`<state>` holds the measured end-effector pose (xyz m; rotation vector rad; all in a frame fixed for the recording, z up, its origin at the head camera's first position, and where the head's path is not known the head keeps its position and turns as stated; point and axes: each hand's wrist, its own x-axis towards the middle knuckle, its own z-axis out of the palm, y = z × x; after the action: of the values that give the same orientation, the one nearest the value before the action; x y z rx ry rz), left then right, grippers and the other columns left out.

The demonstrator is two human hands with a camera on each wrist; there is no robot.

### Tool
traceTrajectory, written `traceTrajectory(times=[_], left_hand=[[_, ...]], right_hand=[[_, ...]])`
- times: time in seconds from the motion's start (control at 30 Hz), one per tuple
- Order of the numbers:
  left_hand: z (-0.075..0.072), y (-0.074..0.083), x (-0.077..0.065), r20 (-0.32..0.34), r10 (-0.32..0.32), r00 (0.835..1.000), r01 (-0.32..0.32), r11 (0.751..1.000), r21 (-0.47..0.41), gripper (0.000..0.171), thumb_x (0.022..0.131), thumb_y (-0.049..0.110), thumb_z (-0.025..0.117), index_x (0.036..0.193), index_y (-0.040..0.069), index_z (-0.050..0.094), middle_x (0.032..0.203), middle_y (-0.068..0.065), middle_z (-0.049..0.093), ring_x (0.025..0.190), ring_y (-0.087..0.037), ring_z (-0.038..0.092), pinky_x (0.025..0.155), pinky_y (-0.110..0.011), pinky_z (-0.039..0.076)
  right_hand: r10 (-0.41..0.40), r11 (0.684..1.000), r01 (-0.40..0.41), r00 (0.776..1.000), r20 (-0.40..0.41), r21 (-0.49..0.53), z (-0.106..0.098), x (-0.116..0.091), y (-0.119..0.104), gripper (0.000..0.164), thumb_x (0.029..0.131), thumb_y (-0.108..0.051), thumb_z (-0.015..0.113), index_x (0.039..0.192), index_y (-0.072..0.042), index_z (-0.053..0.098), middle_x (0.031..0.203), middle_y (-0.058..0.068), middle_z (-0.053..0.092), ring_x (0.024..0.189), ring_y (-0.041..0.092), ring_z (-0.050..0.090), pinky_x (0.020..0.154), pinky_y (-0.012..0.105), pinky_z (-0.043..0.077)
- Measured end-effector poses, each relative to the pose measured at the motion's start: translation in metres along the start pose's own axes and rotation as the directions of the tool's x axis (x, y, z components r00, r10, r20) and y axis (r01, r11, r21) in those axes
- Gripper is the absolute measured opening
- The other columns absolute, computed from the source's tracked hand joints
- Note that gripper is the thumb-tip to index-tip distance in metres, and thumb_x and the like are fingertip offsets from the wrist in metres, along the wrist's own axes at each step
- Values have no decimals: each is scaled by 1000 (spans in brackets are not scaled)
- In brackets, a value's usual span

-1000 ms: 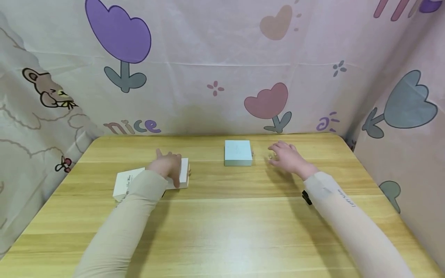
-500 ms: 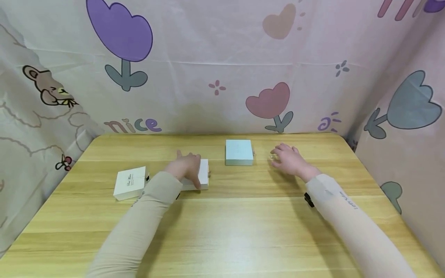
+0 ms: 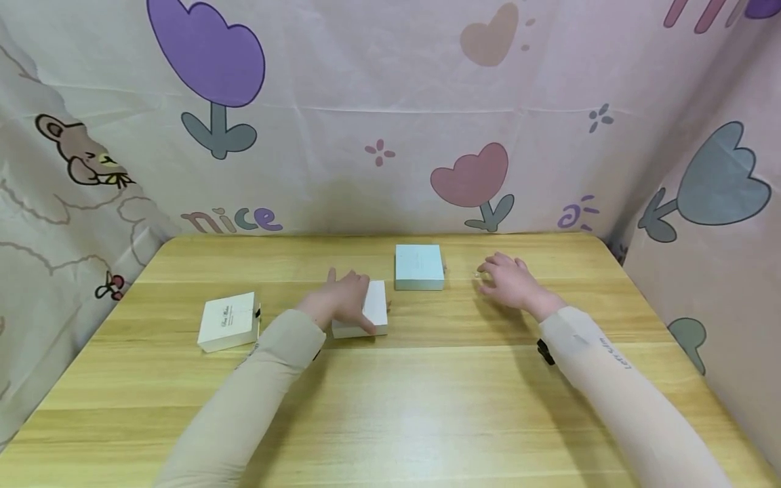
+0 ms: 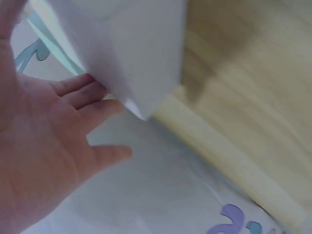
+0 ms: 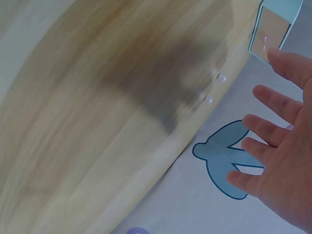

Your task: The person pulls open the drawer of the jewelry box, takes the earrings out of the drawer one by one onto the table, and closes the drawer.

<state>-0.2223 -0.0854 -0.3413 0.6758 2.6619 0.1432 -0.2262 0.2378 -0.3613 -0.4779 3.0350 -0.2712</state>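
Observation:
My left hand [image 3: 343, 298] reaches over a plain white box [image 3: 377, 305], its thumb at the front edge and its fingers at the back, gripping it. Fingertips press along one side of that box [image 4: 141, 53] in the left wrist view; part of its top is hidden by the hand in the head view. Over the table on the right, my right hand [image 3: 509, 279] hovers with fingers spread and holds nothing. Below it lie two tiny shiny pieces [image 5: 222, 77], too small to tell what they are.
A light blue box [image 3: 419, 266] with a small pull tab on its right side stands at the back, between the hands. To the left sits a cream box [image 3: 227, 320] with dark print and a black tab. Patterned cloth [image 3: 329, 135] hangs behind the wooden table [image 3: 415, 407].
My left hand has moved right across the table together with the white box, away from the cream box and closer to the light blue one. The right hand has barely moved.

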Motion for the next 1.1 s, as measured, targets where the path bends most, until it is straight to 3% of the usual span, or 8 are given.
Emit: traceTrajectory(times=[0.2,0.4,0.7,1.1], left_hand=[[18,-24,-13,-54,92,994,-93,995,-19,122,66,56,77,149,-3,9,156,-23,6,144,-40,7,113,-61,5],[33,-40,-13,-88,125,988,-120,991,55,115,75,57,69,148,-4,5,156,-23,2,144,-39,4,114,-59,10],[37,-31,-10,-62,81,995,-75,993,92,109,81,60,60,150,1,-1,157,-18,-4,145,-34,-2,116,-54,7],[35,-6,-8,-31,93,995,-88,986,139,107,82,62,56,150,2,-1,158,-17,-3,146,-33,-1,117,-52,8]], right_hand=[[1,1000,-1,1000,4,-5,-1,-3,3,46,87,-25,63,124,0,56,139,28,42,134,45,30,106,69,15],[-5,1000,5,1000,2,-1,0,-3,4,45,87,-24,63,124,0,56,139,28,42,134,46,29,106,69,14],[-6,1000,6,1000,3,6,1,-1,1,44,87,-24,63,124,-1,56,139,28,42,134,45,29,106,69,14],[-1,1000,1,1000,9,19,2,-3,-1,44,87,-26,62,123,-2,57,139,27,41,135,45,26,107,69,11]])
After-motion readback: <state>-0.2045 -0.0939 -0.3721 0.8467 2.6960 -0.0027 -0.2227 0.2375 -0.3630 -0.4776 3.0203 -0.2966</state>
